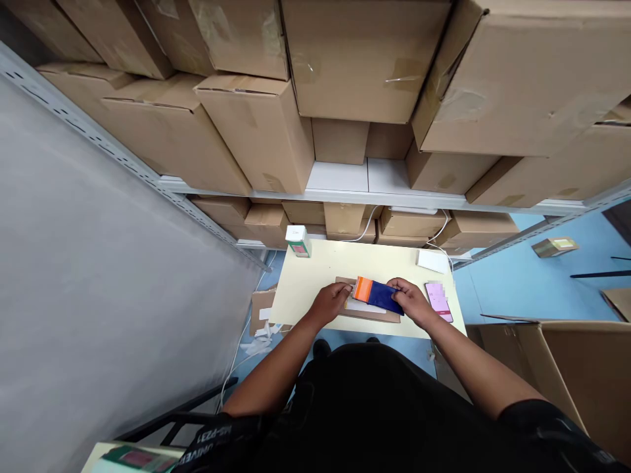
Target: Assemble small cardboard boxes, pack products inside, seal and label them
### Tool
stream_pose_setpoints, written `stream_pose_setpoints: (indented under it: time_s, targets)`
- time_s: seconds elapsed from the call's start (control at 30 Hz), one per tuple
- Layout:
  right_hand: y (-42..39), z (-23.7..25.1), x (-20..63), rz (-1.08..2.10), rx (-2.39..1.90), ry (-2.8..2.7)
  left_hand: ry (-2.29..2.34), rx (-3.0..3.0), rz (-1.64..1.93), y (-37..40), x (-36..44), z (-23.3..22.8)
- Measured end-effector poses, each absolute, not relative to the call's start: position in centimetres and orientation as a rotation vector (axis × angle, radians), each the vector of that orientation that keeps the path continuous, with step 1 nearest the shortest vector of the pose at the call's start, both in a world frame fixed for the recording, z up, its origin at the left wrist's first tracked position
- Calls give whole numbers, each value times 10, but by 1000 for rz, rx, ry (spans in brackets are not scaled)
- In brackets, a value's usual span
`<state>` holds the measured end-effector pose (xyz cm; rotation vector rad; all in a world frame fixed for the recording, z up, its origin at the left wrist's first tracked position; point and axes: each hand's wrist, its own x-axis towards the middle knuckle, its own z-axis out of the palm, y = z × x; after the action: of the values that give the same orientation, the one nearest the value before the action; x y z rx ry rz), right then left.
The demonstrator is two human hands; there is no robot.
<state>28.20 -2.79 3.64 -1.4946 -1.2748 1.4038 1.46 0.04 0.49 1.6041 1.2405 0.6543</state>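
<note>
A flat blue and orange packet [384, 295] is held slanted over the table, its orange end to the left. My right hand [411, 303] is closed on the blue end, thumb on top and fingers behind. Close beside the orange end, the fingers of my left hand [331, 303] are pinched together; a small pale bit shows at their tips, too small to name. Below the packet, a flat brown cardboard piece [369, 316] lies on the table, with a white sheet [362, 306] on it, partly covered by the packet.
On the pale yellow table [320, 263] stand a green and white box [298, 242], a white box [432, 261] with a cable and a phone [438, 302]. Shelves of cardboard boxes [365, 59] rise behind. A large open carton [557, 368] is at right, a grey wall [98, 263] at left.
</note>
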Motion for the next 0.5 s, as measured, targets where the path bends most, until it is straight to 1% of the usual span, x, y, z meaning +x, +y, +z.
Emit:
stream_pose_setpoints:
  time_s: [0.1, 0.23, 0.5]
  targets:
    - [-30, 36, 283, 1390, -1511, -1309, 1123, 1358, 695, -1, 18, 14]
    - [-32, 37, 282, 1376, -1522, -1315, 965, 1004, 705, -1, 28, 12]
    - [-35, 33, 285, 1380, -1496, -1289, 897, 658, 697, 0, 35, 9]
